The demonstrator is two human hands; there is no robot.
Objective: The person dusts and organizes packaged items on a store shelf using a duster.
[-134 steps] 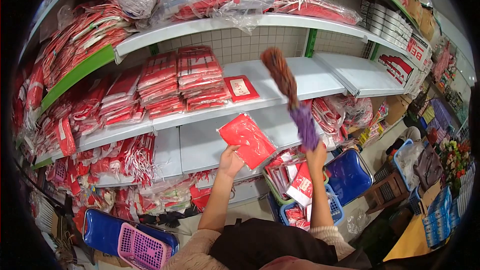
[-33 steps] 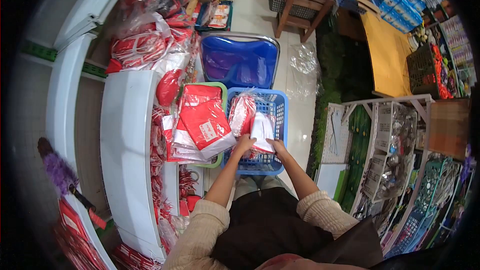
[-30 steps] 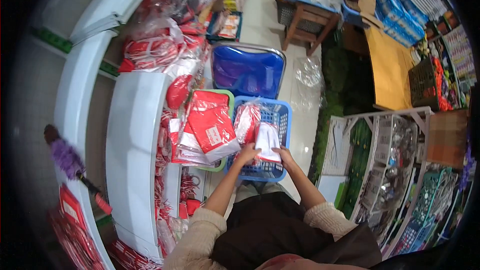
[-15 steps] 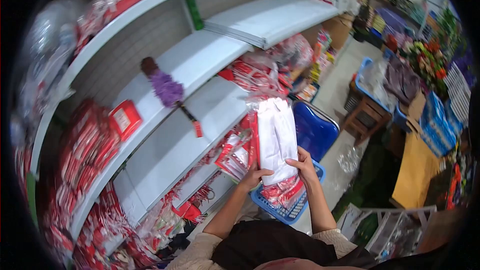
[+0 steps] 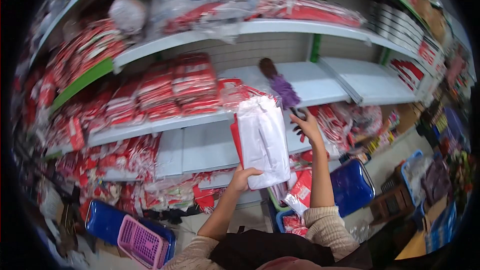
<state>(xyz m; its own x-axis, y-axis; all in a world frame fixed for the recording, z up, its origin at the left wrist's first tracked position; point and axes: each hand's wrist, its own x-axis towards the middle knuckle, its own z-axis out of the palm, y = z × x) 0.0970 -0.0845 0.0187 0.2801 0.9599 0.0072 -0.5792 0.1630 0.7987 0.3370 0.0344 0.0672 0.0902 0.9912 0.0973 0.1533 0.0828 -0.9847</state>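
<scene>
My left hand grips the lower edge of a flat plastic-wrapped packet, white on the facing side and red behind, held upright in front of the middle shelf. My right hand is raised to the right of the packet with its fingers spread. It is at the dark handle of a purple and brown duster that lies on the upper white shelf. I cannot tell whether the fingers touch the handle.
Stacks of red packets fill the shelves to the left. Bagged goods sit on the top shelf. Below stand a blue basket, a pink basket and more red packets. An aisle with crates runs off to the right.
The packet came up out of the blue floor basket in both hands. Now only my left hand holds it, and my right hand has let go and risen to the duster on the shelf.
</scene>
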